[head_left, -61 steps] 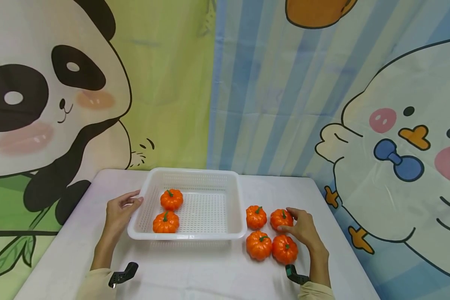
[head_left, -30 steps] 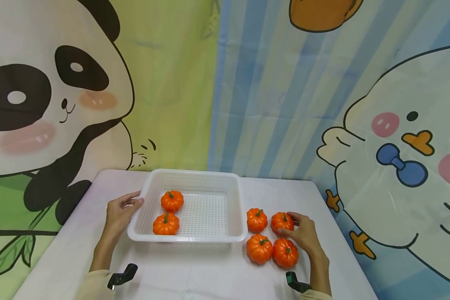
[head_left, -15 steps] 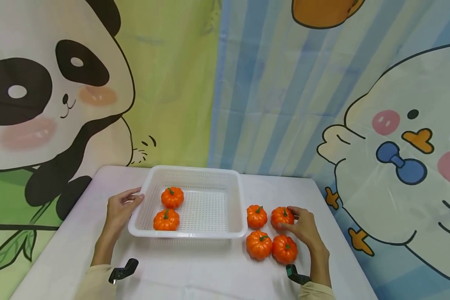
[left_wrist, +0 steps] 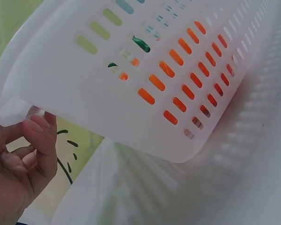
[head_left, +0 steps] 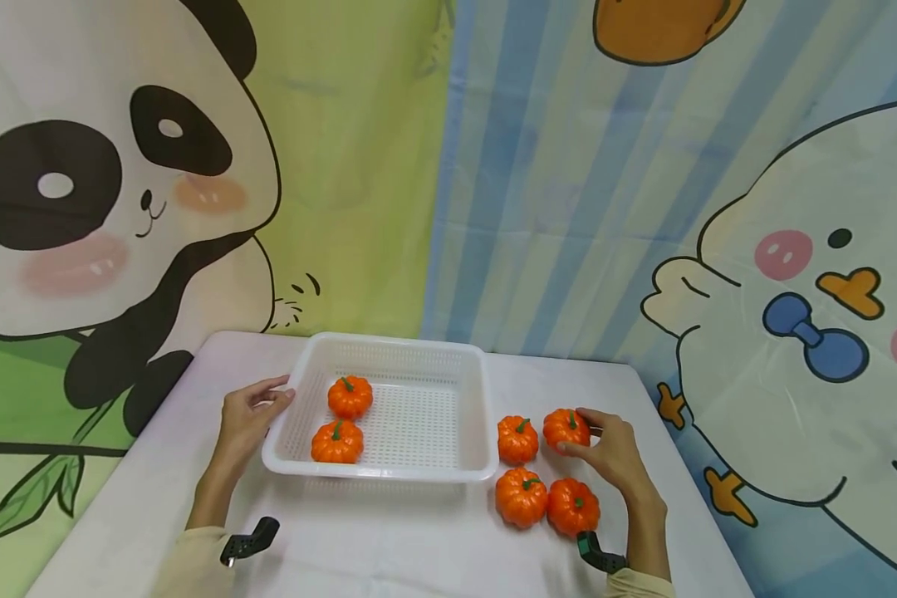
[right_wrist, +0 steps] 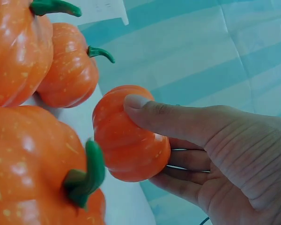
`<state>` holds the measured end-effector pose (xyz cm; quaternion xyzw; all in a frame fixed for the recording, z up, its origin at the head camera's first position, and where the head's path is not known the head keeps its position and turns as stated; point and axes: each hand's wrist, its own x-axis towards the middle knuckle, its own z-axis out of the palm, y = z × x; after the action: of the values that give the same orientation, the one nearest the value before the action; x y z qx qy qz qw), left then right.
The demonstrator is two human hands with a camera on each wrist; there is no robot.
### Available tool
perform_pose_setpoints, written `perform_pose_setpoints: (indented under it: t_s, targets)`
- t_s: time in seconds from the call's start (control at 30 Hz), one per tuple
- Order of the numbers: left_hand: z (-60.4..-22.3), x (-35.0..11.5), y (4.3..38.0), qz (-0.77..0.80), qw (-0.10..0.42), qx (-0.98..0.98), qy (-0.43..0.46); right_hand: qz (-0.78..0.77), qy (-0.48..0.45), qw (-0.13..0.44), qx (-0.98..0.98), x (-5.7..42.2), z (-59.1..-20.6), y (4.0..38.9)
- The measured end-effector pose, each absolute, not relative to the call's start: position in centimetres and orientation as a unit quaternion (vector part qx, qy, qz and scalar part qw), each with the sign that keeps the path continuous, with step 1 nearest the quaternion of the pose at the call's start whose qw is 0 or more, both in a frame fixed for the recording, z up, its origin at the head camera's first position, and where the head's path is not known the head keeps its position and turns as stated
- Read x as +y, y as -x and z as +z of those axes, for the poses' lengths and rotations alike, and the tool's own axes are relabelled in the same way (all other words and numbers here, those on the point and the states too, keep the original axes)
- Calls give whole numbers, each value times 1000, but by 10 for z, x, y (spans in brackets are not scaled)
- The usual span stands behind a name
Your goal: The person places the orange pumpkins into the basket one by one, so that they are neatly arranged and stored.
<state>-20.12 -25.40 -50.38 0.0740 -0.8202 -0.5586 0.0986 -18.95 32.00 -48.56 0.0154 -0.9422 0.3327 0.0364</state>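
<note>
A white perforated plastic basket point(head_left: 448, 475) stands on the table with two small orange toy pumpkins point(head_left: 337, 442) inside, at its left. My left hand point(head_left: 248, 418) holds the basket's left rim; in the left wrist view the curled fingers point(left_wrist: 40, 136) are right at the rim's corner. To the right of the basket, my right hand point(head_left: 615, 451) grips a toy pumpkin point(head_left: 565, 427) at the back right of a cluster, thumb on one side and fingers on the other. In the right wrist view this pumpkin point(right_wrist: 126, 140) stands apart from its neighbours, its stem hidden.
Three more toy pumpkins with green stems sit beside the basket: a back left pumpkin point(head_left: 518, 440), a front left pumpkin point(head_left: 521, 498) and a front right pumpkin point(head_left: 573, 507). A white cloth covers the table point(head_left: 389, 548). Cartoon curtains point(head_left: 523, 183) hang behind it.
My right hand has closed round the back right pumpkin and moved it slightly up and away from the front right one. The left hand stays at the basket rim. The head view has shifted slightly.
</note>
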Motion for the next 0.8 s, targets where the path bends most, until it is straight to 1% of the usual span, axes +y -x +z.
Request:
perform_pose_setpoints:
  t_s: [0.8]
  targets:
    - [-504,-254,201,-563,103,-817,-74,320,-30,32,-946,313,-468,193]
